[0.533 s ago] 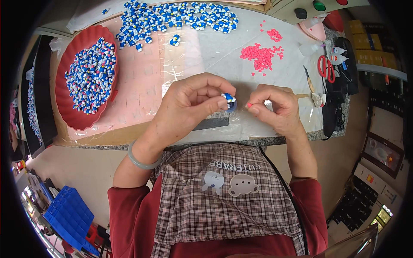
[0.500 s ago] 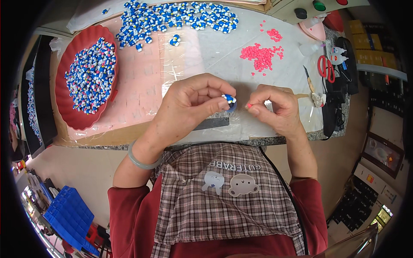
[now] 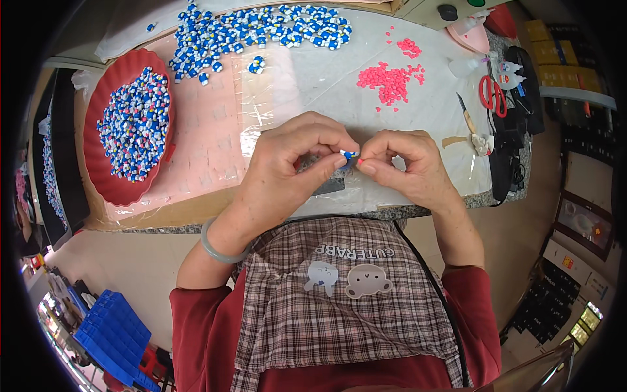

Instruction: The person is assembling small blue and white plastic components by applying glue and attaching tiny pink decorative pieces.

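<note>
Between the thumb and forefinger of my left hand [image 3: 287, 160] is a small blue and white figurine [image 3: 349, 155]. My right hand [image 3: 408, 164] pinches a tiny pink piece [image 3: 360, 161] close against the figurine's right side; whether the two touch I cannot tell. Beyond my hands, a pile of pink heart-shaped pieces [image 3: 390, 83] lies on the plastic-covered table. Many more blue and white figurines [image 3: 261, 29] are spread along the far side, and a red scalloped tray [image 3: 124, 191] on the left is heaped with figurines bearing pink bits.
At the right lie red-handled scissors [image 3: 491, 97], a thin pointed knife [image 3: 466, 112] and small white glue bottles [image 3: 509, 75]. A pink dish [image 3: 471, 39] stands at the far right. Below the table on the left are blue plastic crates [image 3: 114, 333].
My right hand has moved left, bringing the pink piece up beside the figurine in my left hand. The whole view has shifted slightly.
</note>
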Tool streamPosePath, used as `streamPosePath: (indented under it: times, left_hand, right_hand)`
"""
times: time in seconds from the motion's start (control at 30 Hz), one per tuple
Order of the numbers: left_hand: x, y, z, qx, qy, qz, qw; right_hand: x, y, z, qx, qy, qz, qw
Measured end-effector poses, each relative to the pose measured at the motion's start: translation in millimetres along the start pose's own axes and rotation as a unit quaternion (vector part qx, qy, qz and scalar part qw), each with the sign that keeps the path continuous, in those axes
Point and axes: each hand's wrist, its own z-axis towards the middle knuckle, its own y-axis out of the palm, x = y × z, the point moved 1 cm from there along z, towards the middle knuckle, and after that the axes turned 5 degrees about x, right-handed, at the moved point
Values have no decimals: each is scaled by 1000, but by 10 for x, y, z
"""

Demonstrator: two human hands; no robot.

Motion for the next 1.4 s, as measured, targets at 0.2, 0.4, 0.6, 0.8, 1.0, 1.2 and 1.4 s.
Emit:
streamPosePath:
  times: [0.2, 0.4, 0.6, 0.8, 1.0, 1.2, 1.4]
  left_hand:
    - [5, 46, -7, 34, 6, 26, 999]
    - [89, 80, -1, 44, 67, 161, 984]
    - [57, 112, -5, 54, 111, 213, 969]
    - [52, 112, -21, 64, 109, 208, 970]
    - [55, 100, -17, 65, 115, 199, 971]
    - [-6, 68, 2, 35, 35, 28, 998]
    - [-4, 81, 14, -9, -85, -176, 981]
  right_hand:
    - [0, 41, -11, 6, 64, 18, 998]
    - [7, 60, -2, 10, 94, 25, 995]
    - [-22, 86, -8, 23, 110, -10, 994]
    - [-34, 104, -42, 78, 16, -153, 985]
    - [-25, 98, -53, 104, 1, -170, 980]
    - [69, 21, -82, 99, 35, -98, 990]
    - [178, -96, -176, 103, 46, 63, 992]
